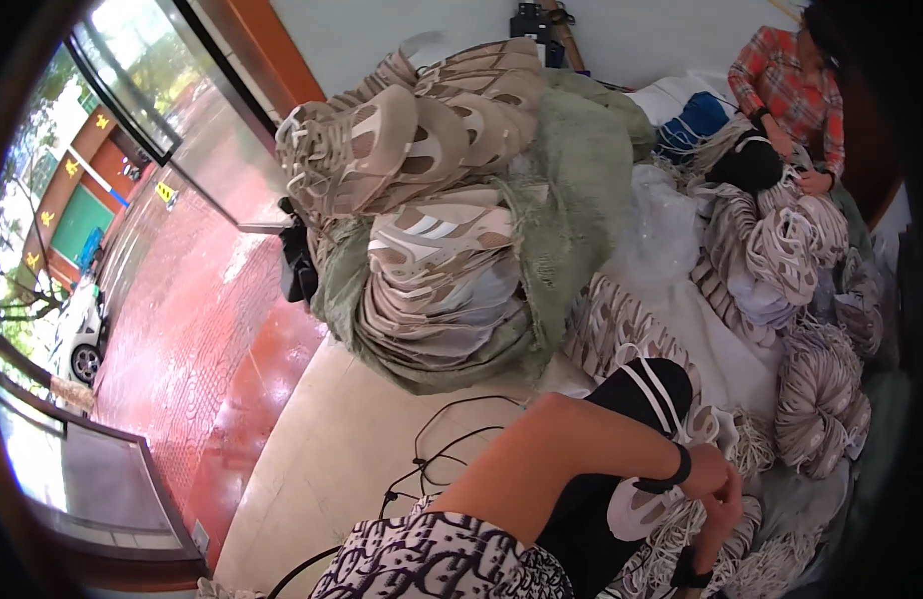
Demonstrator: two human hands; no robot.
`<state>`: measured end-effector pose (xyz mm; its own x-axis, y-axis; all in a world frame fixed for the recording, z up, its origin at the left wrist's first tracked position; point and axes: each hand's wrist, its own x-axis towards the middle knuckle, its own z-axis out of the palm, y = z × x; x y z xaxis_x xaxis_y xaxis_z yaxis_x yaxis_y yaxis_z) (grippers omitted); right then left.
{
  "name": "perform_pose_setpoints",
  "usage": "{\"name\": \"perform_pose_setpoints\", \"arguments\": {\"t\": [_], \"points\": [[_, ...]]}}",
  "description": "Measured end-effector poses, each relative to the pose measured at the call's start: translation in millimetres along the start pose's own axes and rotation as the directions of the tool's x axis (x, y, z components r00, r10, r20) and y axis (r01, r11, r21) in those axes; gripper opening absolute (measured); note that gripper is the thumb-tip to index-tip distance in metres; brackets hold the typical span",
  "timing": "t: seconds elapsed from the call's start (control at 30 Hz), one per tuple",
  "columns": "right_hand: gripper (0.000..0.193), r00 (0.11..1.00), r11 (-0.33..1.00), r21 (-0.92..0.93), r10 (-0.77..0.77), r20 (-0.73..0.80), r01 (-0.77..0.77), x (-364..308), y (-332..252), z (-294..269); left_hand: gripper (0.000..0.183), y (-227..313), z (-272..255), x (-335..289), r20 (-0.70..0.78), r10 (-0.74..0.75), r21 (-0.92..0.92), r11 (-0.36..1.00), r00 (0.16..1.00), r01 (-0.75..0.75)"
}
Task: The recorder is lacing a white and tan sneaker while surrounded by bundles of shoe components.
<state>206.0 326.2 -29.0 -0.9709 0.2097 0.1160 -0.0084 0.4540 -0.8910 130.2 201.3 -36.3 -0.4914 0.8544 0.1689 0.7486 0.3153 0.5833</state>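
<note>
My left hand (709,473), with a black band at the wrist, reaches in from a patterned sleeve. Its fingers are bent closed and meet those of my right hand (721,517), which also wears a dark band. Whatever is pinched between them is too small to make out. Just left of the hands, above my dark-trousered lap, sits a pale shoe upper (636,511). Loose white shoelaces (671,534) lie under and around both hands. Beyond my left wrist is my raised knee (643,391) in black cloth with white stripes.
A green woven sack (571,190) holds stacked beige shoe uppers (442,240). Laced bundles (821,399) are piled at right. Another person (791,90) in a plaid shirt handles bundles at far right. Black cable (422,464) lies on the floor; a glass door (162,80) opens at left.
</note>
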Motion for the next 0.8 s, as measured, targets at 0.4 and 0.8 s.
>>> {"name": "perform_pose_setpoints", "arguments": {"t": [0.4,0.8], "points": [[0.028,0.912,0.922,-0.213,-0.243,0.33,0.322,20,-23,-6,0.014,-22,-136,-55,-0.284,-0.117,0.133,0.978,0.952,0.16],[0.013,0.972,0.929,0.329,0.104,0.212,-0.171,15,-56,16,0.005,20,-128,-23,-0.247,0.05,0.298,0.954,0.968,0.027]]}}
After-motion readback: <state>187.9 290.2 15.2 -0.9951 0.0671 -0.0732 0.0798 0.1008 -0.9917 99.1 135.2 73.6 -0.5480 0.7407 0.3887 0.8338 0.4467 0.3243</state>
